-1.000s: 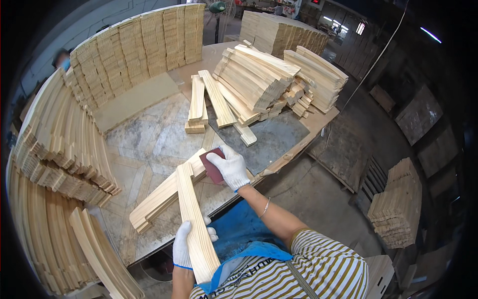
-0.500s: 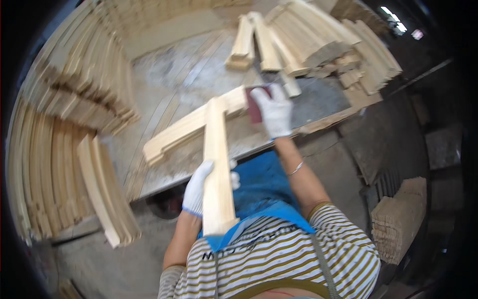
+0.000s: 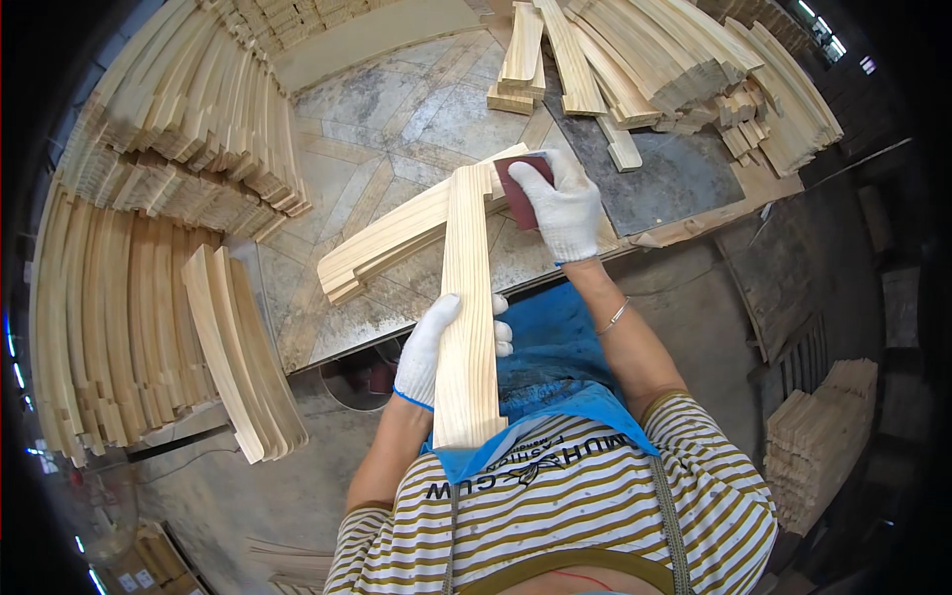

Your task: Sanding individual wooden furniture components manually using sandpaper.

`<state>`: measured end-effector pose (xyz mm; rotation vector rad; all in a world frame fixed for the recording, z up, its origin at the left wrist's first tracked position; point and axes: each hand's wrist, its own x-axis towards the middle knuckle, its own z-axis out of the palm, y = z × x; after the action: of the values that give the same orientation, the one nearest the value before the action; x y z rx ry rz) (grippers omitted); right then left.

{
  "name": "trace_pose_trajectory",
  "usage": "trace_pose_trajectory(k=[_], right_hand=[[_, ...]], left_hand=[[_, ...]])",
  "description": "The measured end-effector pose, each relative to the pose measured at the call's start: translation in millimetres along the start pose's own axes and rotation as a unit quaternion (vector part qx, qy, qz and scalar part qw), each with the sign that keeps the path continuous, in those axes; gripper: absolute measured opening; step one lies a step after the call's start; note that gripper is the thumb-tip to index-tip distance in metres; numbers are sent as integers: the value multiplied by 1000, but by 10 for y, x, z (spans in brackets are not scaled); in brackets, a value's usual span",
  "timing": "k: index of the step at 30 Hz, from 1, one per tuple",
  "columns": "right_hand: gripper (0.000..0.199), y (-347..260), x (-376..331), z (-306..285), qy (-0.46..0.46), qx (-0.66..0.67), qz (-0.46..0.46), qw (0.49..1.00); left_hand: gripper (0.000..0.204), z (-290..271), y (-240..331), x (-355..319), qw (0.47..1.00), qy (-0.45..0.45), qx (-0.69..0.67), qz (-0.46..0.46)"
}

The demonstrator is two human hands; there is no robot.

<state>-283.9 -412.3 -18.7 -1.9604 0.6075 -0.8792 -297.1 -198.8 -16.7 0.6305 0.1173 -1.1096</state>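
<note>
My left hand (image 3: 433, 347), in a white glove, grips a long pale wooden slat (image 3: 467, 297) near its lower end, holding it lengthwise toward my body. My right hand (image 3: 565, 206), also gloved, presses a dark reddish sanding pad (image 3: 521, 188) against the slat's far end. Under the slat's far end lies a small stack of curved wooden slats (image 3: 397, 238) on the worktable (image 3: 387, 129).
Large stacks of curved wooden slats (image 3: 149, 198) fill the left side, with a bundle (image 3: 238, 347) leaning at the table's near left edge. More slats and offcuts (image 3: 674, 69) pile at the table's far right. Another stack (image 3: 823, 436) stands on the floor at right.
The view has tilted down toward my body. The slat stays in my left hand and my right hand keeps the sanding pad at its far end.
</note>
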Motion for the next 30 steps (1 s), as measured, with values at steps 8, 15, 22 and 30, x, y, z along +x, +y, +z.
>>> trace_pose_trajectory(k=[8, 15, 22, 30], right_hand=[[15, 434, -398, 69, -84, -126, -113, 982], [18, 9, -25, 28, -174, -194, -70, 963], [23, 8, 453, -120, 26, 171, 64, 983], [20, 452, 308, -317, 17, 216, 175, 961]], left_hand=[[50, -6, 20, 36, 1000, -1, 15, 4], [48, 18, 57, 29, 999, 26, 35, 1], [45, 148, 363, 15, 988, 13, 149, 35], [44, 56, 1978, 875, 823, 198, 453, 279]])
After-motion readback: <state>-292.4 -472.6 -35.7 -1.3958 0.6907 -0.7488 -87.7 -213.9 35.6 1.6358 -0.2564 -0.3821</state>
